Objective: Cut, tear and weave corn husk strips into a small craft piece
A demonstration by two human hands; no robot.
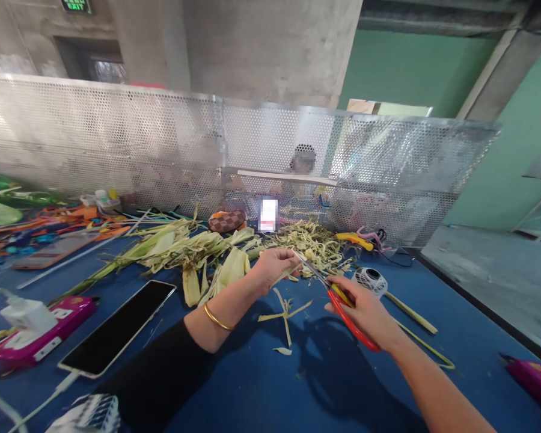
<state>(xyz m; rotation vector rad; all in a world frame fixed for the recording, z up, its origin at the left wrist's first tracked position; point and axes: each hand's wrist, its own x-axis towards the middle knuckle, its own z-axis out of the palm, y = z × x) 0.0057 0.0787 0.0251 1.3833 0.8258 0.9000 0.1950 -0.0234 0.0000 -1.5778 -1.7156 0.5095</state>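
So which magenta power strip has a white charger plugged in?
The left power strip, beside the black-screened phone, holds the white charger; the right power strip, cut off by the picture's edge, shows none.

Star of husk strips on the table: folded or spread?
Spread: the star's strips reach outward in several directions from one centre, against the blue table.

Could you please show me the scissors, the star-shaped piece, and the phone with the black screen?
Scissors (346, 317): head view, on the red handle.
Star-shaped piece (285, 314): head view, on its centre.
Phone (119, 328): head view, on the black screen.
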